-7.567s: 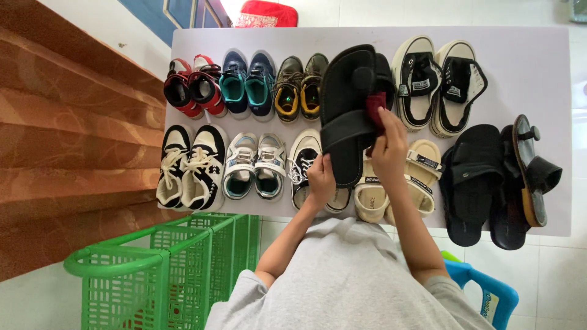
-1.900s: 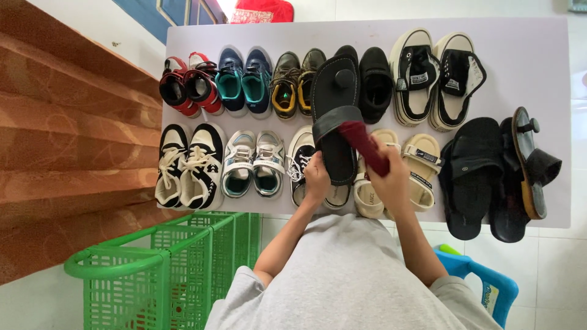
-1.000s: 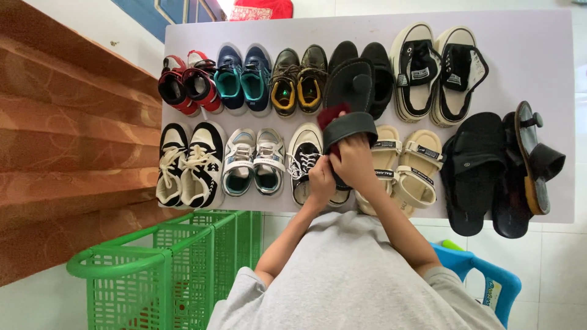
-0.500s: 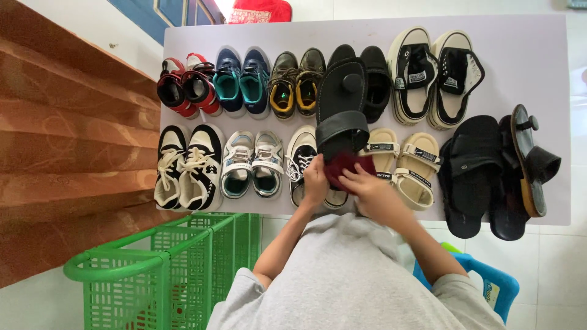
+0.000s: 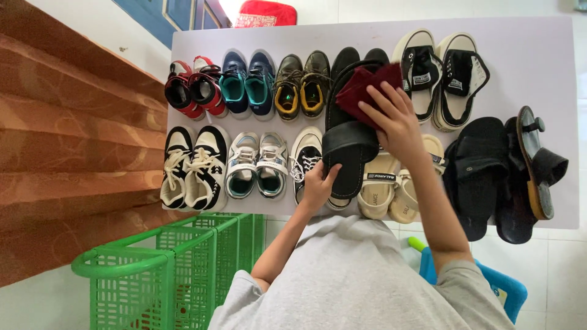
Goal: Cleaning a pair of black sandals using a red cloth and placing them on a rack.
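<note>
We look down on one pale lilac table [image 5: 538, 67], flat and smooth, and just left of our grip one green plastic basket [image 5: 177, 269] of open lattice with a rounded tube rim. On the table we count roughly nine pairs of shoes: beyond our left hand, one red high-top pair [image 5: 191, 87], one navy and teal pair [image 5: 247, 82] and one dark pair with yellow lining [image 5: 301, 84]; level with it, one black and white laced pair [image 5: 189, 166], one small grey strapped pair [image 5: 257, 164] and one white laced sneaker [image 5: 304, 156] showing. Right of our right hand sit one cream canvas pair [image 5: 441, 76] with thick soles, one beige strapped sandal pair [image 5: 391, 186] under the wrist, and two black sandals [image 5: 504, 171] lying loosely together. Our left hand [image 5: 318, 186] curls closed around the heel of one black sandal [image 5: 348, 143], matte, with a broad band, raised over the rows. Our right hand [image 5: 394, 119] presses one dark red cloth [image 5: 364, 85], soft and folded, against that sandal's toe end, fingers spread over it.
</note>
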